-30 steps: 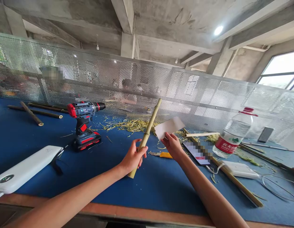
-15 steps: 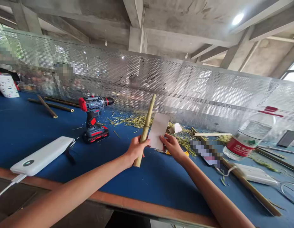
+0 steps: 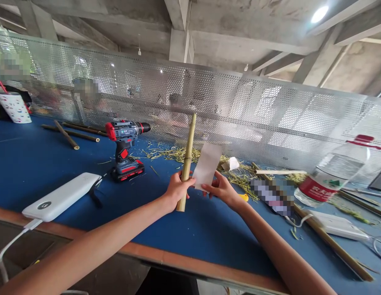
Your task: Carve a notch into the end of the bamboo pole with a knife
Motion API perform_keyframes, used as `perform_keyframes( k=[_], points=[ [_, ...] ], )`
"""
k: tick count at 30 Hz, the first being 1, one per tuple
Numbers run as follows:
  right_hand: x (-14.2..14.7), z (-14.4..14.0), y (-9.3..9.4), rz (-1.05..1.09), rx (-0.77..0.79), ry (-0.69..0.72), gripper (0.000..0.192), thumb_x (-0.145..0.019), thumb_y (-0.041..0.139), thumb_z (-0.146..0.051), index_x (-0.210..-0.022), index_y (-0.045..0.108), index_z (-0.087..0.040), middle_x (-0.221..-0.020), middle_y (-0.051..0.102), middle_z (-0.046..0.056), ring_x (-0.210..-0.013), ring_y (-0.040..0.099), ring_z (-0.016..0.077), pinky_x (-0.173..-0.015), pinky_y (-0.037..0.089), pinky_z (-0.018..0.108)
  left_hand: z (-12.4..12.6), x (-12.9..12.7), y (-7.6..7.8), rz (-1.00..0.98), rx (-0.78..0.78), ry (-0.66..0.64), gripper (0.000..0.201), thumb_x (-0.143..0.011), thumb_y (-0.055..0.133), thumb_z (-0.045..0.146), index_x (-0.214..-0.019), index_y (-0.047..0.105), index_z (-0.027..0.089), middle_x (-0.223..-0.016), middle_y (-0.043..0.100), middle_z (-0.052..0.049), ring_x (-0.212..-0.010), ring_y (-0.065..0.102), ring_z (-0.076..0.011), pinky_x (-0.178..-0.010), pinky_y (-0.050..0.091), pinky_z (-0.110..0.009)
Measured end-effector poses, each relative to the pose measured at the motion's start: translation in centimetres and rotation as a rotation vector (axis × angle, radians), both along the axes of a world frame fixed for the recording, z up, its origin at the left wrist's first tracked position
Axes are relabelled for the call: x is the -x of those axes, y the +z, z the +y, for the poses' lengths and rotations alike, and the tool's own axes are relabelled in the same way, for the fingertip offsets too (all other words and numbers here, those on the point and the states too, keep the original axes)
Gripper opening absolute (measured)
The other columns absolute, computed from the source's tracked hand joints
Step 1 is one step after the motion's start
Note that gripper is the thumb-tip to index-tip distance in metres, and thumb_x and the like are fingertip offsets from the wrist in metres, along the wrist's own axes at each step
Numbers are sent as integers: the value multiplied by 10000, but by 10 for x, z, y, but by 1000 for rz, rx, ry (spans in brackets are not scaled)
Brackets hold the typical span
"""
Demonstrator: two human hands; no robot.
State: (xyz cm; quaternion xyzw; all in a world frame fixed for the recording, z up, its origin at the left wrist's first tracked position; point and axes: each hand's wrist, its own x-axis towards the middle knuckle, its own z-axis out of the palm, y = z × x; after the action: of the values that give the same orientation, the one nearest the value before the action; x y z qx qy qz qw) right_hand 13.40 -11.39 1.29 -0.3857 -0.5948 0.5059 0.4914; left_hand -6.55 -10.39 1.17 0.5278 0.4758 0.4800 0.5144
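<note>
My left hand [image 3: 177, 188] grips a pale green bamboo stick [image 3: 188, 157] near its lower end and holds it almost upright over the blue table [image 3: 39, 164]. My right hand [image 3: 221, 189] pinches a white rectangular sheet of paper [image 3: 207, 165] by its lower edge. The sheet stands right beside the stick and nearly touches it.
A red and black cordless drill [image 3: 124, 145] stands left of the stick. A white power bank [image 3: 61, 196] lies near the front edge. Bamboo shavings [image 3: 178, 154], a phone [image 3: 272, 190], a water bottle [image 3: 334, 170], loose bamboo sticks [image 3: 70, 137] and a perforated metal screen [image 3: 254, 119] surround the spot.
The paper has come left from beside the stick's top until it stands next to the stick. The stick has turned more upright. The camera has swung left.
</note>
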Motion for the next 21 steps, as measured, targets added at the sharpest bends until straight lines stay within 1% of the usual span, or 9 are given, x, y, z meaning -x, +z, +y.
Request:
perform_keyframes(
  k=[3, 5, 7, 9, 11, 13, 15, 18, 21],
  points=[
    [-1, -1, 2, 20, 14, -10, 575, -654, 1030, -357, -1114, 720, -206, -739, 790, 4, -583, 740, 193, -503, 561, 247, 1, 0, -2, 19, -8, 1, 346, -1036, 721, 346, -1313, 651, 152, -1125, 705, -72, -851, 696, -159, -689, 630, -292],
    [-2, 0, 2, 44, 21, -41, 556, -676, 1019, -409, -1118, 759, -194, -818, 815, 34, -670, 772, 208, -571, 614, 271, 1, 1, -2, 47, -26, 6, 353, -1038, 717, 345, -1326, 645, 153, -1127, 701, -72, -846, 693, -157, -679, 626, -286],
    [-4, 3, 2, 82, 19, -108, 502, -726, 979, -501, -1061, 794, -176, -898, 827, 68, -786, 796, 227, -653, 655, 287, 0, 1, -1, 86, -53, -4, 346, -1037, 719, 330, -1325, 644, 153, -1110, 696, -66, -829, 685, -149, -655, 615, -269],
    [-9, 8, 0, 123, 16, -193, 480, -746, 949, -561, -965, 801, -161, -887, 820, 86, -802, 792, 239, -654, 663, 296, -3, 1, 0, 126, -83, -37, 331, -1030, 728, 307, -1309, 648, 149, -1057, 692, -51, -766, 662, -127, -601, 586, -235],
    [-18, 17, -4, 167, 10, -287, 463, -709, 967, -538, -900, 784, -158, -820, 804, 80, -728, 769, 239, -598, 653, 307, -8, 0, 1, 149, -119, -87, 412, -1012, 746, 284, -1381, 612, 158, -1021, 698, -40, -700, 647, -112, -530, 535, -200],
    [-28, 26, -8, 224, -6, -402, 422, -677, 978, -475, -864, 751, -173, -759, 779, 47, -676, 742, 225, -572, 642, 306, -13, -2, 3, 149, -165, -131, 624, -987, 766, 290, -1539, 491, 195, -1024, 722, -46, -709, 684, -136, -479, 483, -182],
    [-39, 35, -10, 298, -36, -535, 366, -709, 939, -442, -825, 690, -201, -710, 734, -2, -668, 721, 193, -588, 635, 278, -17, -2, 4, 138, -217, -163, 775, -986, 749, 354, -1640, 354, 231, -1025, 745, -57, -749, 722, -169, -457, 447, -184],
    [-51, 44, -9, 405, -82, -668, 314, -835, 831, -448, -855, 621, -216, -763, 705, -25, -702, 713, 156, -631, 631, 260, -23, -1, 6, 130, -274, -220, 759, -1018, 652, 480, -1660, 318, 249, -966, 749, -44, -665, 675, -158, -453, 426, -209],
    [-51, 44, 2, 478, -113, -653, 315, -876, 783, -505, -958, 619, -249, -912, 742, -5, -819, 754, 171, -717, 659, 298, -26, -1, 5, 131, -294, -289, 744, -1011, 625, 482, -1652, 332, 243, -941, 753, -36, -598, 619, -143, -478, 442, -233]
  ],
)
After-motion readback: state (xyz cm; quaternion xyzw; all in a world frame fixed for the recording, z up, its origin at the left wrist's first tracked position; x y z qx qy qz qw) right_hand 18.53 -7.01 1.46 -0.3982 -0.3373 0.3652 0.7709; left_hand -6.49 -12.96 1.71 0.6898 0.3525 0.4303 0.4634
